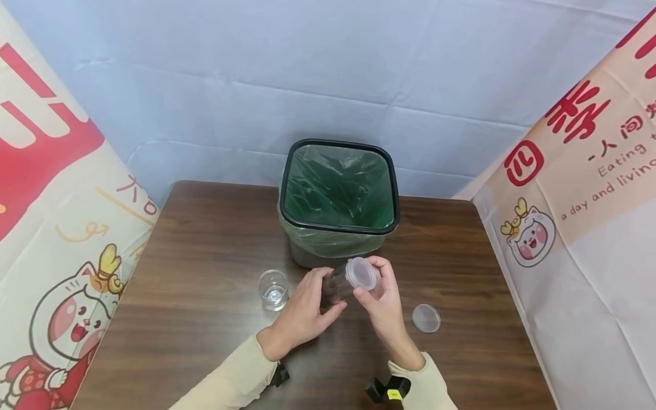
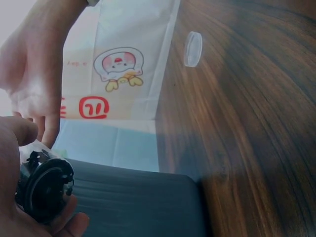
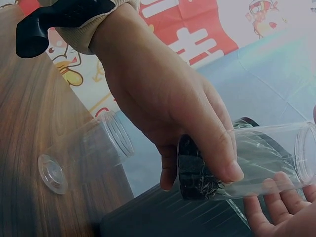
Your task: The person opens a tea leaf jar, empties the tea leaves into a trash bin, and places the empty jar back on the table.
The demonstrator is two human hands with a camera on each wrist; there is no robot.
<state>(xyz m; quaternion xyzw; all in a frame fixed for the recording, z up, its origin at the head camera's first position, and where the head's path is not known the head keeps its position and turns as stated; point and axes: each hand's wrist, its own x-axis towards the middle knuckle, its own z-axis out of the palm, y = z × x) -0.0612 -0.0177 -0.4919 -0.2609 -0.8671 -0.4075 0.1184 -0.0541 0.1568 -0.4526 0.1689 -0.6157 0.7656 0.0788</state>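
Note:
Both hands hold a clear plastic jar [image 1: 337, 286] tilted over the table, in front of the bin. Dark, shiny, crumpled-looking contents [image 3: 193, 170] lie at its base end. My left hand [image 1: 303, 307] grips that dark end, thumb on the near side in the right wrist view. At the other end, my right hand [image 1: 385, 299] holds the jar by its mouth, thumb and fingers on opposite sides of a translucent lid [image 1: 361, 273]. A second clear jar [image 1: 273, 290] stands uncapped left of my left hand. Another round translucent lid [image 1: 426, 318] lies right of my right hand.
A bin with a black rim [image 1: 394, 188] and a green-looking liner [image 1: 333, 245] stands at the table's back edge, just beyond the hands. The brown wooden table [image 1: 205, 256] is bordered by a pale blue cloth [image 1: 246, 85] behind and printed cloths on both sides.

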